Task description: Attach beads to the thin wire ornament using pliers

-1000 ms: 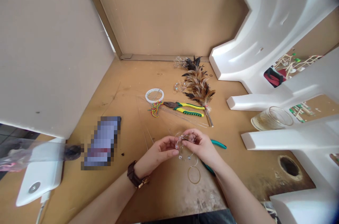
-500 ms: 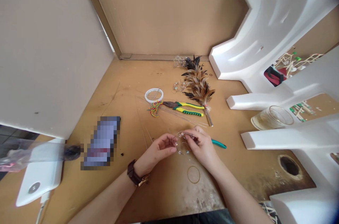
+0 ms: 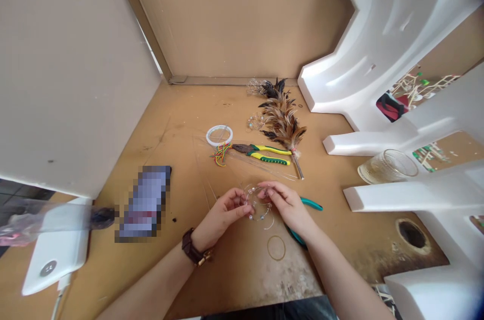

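Observation:
Both hands meet just above the brown tabletop [image 3: 234, 269] near its front. My left hand [image 3: 223, 211], with a brown watch on its wrist, pinches the left side of a thin wire ring strung with small clear beads [image 3: 259, 206]. My right hand [image 3: 289, 206] pinches the ring's upper right side. A plain gold wire ring [image 3: 276, 248] lies flat on the table just below the hands. Teal-handled pliers [image 3: 310, 203] lie under my right hand, partly hidden by it.
Yellow-green pliers [image 3: 264, 153], coloured threads [image 3: 221, 153], a white tape roll [image 3: 219, 135] and a brown feather bundle [image 3: 282, 121] lie further back. A glass [image 3: 387, 166] and white foam blocks [image 3: 378, 58] stand right; a phone [image 3: 145, 201] and a white device [image 3: 53, 254] lie left.
The beaded ring has been turned and lowered slightly between my fingers, its beads now hanging lower left. Both hands stayed in about the same place.

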The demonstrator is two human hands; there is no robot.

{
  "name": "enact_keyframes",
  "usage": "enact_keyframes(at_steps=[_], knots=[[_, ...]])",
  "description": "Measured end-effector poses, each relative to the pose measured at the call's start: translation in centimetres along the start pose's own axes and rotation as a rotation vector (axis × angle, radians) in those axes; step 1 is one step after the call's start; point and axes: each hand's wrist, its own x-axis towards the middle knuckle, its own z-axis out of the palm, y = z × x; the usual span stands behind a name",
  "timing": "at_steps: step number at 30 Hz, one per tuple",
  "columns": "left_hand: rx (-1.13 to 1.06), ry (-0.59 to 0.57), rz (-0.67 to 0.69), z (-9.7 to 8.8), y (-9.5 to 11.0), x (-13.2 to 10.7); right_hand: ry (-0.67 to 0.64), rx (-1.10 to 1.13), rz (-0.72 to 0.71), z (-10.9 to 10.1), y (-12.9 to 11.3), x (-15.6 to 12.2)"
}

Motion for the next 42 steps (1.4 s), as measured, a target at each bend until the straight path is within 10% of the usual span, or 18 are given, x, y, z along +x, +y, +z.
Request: enact_keyframes(at_steps=[16,42], knots=[[-0.081,-0.085,0.098,-0.04,0.54,-0.26,-0.241,0.557,0.202,-0.04,-0.63,-0.29],[-0.102,-0.085,0.104,-0.13,0.13,-0.25,-0.143,0.441,0.101,0.17,-0.36,-0.02]])
